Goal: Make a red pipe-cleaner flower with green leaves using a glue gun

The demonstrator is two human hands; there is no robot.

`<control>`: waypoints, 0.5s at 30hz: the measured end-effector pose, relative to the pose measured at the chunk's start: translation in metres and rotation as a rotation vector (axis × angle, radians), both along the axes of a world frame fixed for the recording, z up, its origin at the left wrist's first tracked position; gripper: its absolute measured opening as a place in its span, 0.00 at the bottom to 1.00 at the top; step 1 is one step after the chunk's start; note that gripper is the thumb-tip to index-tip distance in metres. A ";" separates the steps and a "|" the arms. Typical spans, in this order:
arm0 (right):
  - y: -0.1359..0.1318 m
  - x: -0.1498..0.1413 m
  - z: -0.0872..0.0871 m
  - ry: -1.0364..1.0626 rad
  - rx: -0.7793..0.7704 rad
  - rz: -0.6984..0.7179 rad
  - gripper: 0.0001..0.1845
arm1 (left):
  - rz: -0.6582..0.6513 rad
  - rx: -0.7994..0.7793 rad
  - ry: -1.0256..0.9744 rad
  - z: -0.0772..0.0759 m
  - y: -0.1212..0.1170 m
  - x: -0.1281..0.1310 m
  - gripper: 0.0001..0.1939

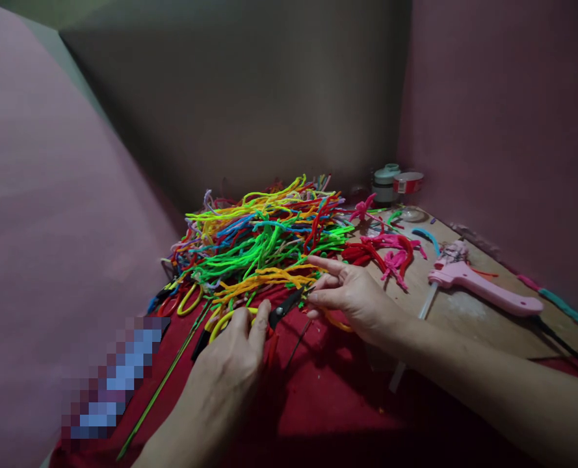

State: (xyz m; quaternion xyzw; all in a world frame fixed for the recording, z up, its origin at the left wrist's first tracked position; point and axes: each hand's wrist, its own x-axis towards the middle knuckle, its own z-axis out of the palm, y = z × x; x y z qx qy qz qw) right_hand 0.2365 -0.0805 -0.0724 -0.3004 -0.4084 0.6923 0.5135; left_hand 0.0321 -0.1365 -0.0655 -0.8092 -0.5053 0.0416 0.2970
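A big heap of coloured pipe cleaners [262, 244] lies on a red cloth [328, 396] in front of me. My left hand [230, 364] is closed round the yellow handles of a pair of scissors [283, 309], whose dark blades point up and right. My right hand [350, 292] sits just right of the blades, forefinger stretched toward the heap, thumb and other fingers pinched together near the blade tips. What the pinch holds is too small to make out. An orange pipe cleaner [264, 279] runs under the fingers.
A wooden board [469, 312] on the right carries a pink glue gun [484, 289], red and pink pipe cleaner shapes [391, 250], and small jars with a tape roll [396, 184] at the back. A thin green stick [164, 380] lies at left. Pink walls close both sides.
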 end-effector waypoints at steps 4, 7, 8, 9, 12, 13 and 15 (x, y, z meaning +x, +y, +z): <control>0.001 0.000 0.001 -0.029 0.008 -0.011 0.42 | 0.046 0.022 0.040 0.003 -0.002 0.006 0.28; 0.000 0.001 0.002 -0.041 -0.005 -0.017 0.40 | 0.004 -0.018 0.053 0.008 -0.005 0.012 0.28; 0.000 0.001 0.003 -0.048 -0.015 -0.023 0.38 | -0.022 -0.015 0.048 0.009 -0.005 0.012 0.28; 0.000 0.001 0.003 -0.060 -0.023 -0.027 0.36 | -0.042 -0.002 0.038 0.008 -0.005 0.011 0.27; 0.002 0.002 0.001 -0.076 -0.013 -0.022 0.29 | -0.067 0.066 -0.050 0.001 0.000 0.002 0.24; 0.003 0.002 0.000 -0.063 -0.001 -0.017 0.26 | -0.061 0.076 -0.094 -0.002 0.002 -0.002 0.24; 0.006 0.002 -0.004 -0.023 0.007 -0.009 0.22 | -0.049 0.071 -0.166 -0.006 0.008 -0.011 0.25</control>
